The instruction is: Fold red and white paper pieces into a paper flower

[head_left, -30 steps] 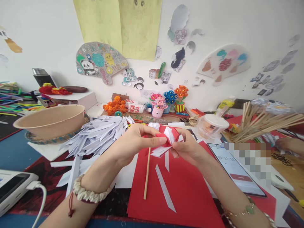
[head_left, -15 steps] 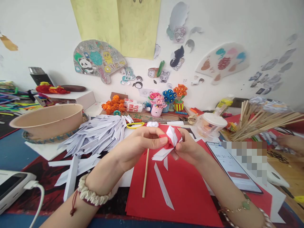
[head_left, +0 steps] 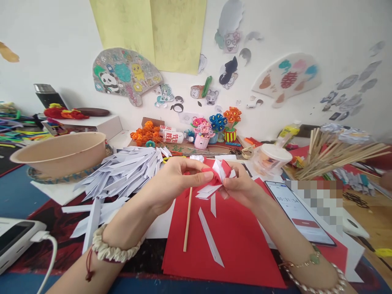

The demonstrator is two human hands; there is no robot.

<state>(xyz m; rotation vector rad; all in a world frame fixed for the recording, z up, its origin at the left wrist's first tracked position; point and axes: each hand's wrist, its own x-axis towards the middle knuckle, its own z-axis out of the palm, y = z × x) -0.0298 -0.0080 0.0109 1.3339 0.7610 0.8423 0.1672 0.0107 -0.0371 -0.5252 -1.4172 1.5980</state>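
Both hands hold a small folded red-and-white paper piece [head_left: 218, 174] just above a red paper sheet [head_left: 241, 241]. My left hand [head_left: 174, 181] pinches its left side with thumb and fingers closed. My right hand [head_left: 240, 185] grips its right side from below, fingers curled round it. Under the hands on the red sheet lie a thin wooden stick [head_left: 187, 218] and two loose white paper strips [head_left: 210, 237].
A heap of folded white paper strips [head_left: 122, 171] lies to the left, beside a tan bowl [head_left: 61, 153]. A phone [head_left: 301, 214] sits at the right, with a bundle of wooden sticks [head_left: 337, 157] and a plastic cup [head_left: 272, 160] behind it. Small paper flowers [head_left: 214, 128] line the wall.
The hands and the folded piece have shifted only slightly; the fingers have worked the red-and-white paper a little, and the view has tilted a touch.
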